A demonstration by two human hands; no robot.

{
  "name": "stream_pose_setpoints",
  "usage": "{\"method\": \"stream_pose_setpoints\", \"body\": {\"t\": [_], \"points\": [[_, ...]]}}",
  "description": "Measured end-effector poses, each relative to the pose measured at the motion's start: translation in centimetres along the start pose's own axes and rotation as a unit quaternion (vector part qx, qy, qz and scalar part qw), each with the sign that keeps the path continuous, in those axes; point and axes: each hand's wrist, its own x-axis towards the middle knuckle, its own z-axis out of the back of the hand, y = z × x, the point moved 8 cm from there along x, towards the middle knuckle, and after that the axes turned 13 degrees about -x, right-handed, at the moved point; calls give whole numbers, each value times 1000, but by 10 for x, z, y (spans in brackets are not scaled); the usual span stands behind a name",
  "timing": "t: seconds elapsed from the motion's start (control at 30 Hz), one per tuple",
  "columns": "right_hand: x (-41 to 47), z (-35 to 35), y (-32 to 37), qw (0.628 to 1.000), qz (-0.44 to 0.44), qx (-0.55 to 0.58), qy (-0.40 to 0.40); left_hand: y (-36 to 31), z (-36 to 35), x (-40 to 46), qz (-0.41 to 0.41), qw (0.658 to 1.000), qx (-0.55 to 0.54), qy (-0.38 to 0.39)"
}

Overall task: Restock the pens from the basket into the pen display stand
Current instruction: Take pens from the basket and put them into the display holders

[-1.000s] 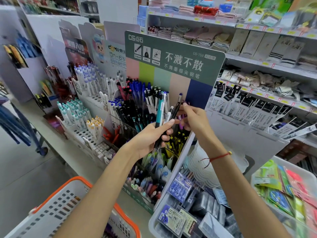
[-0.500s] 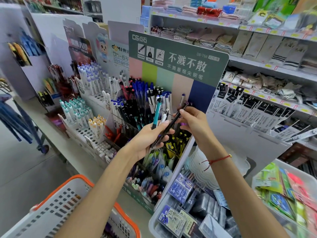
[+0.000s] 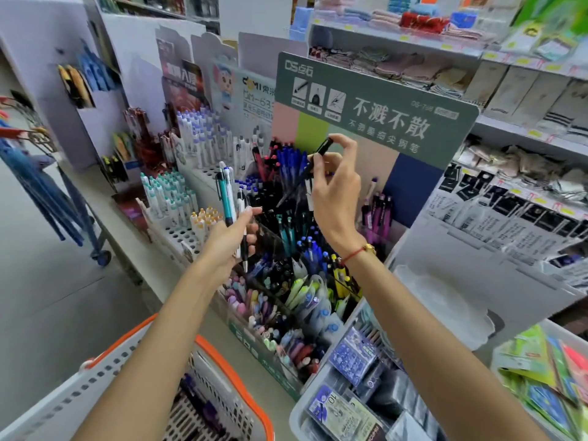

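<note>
My left hand [image 3: 230, 241] grips a small bunch of pens [image 3: 229, 198], teal and white ones standing upright, in front of the pen display stand [image 3: 375, 113]. My right hand [image 3: 334, 183] pinches a single black pen [image 3: 305, 171], tilted with its cap end up, above the stand's upper rows of blue and black pens [image 3: 286, 167]. The white basket with an orange rim [image 3: 222, 348] sits at the lower left, and some dark pens [image 3: 203, 405] lie inside it.
More pen stands [image 3: 197, 138] line the counter to the left. A grey bin of packaged refills [image 3: 350, 405] sits below my right arm. Shelves of towels and socks [image 3: 509, 100] fill the right. A blue trolley [image 3: 47, 192] stands on the floor at the left.
My right hand has drawn the black pen out of the left hand's bunch and lifted it up and over the stand. My left hand has moved left with the remaining pens.
</note>
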Motion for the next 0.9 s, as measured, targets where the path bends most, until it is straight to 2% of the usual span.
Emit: {"method": "stream_pose_setpoints", "body": {"t": [0.07,0.13,0.23,0.37,0.53,0.63,0.7,0.73,0.83,0.9], "points": [[-1,-22,2,998,34,-47,16,1,4,3,2,1000,-10,16],[-5,-50,-2,990,61,-98,75,3,5,6,1,1000,-16,20],[-14,-88,-11,959,84,-182,202,6,5,10,5,1000,-27,14],[-18,-105,-13,916,116,-276,267,7,2,14,13,999,-24,21],[-9,-120,-13,869,118,-336,344,10,-3,15,35,997,-40,47],[-1,-123,-16,854,87,-318,402,12,-5,15,45,996,-70,35],[-2,-120,-19,860,54,-273,427,12,-5,16,43,996,-80,27],[-3,-116,-20,875,39,-246,416,11,-4,16,42,996,-80,26],[-6,-97,-16,939,-16,-128,318,11,-4,15,39,996,-70,34],[-14,-91,-14,948,-77,-33,308,10,-5,13,35,997,-61,43]]}}
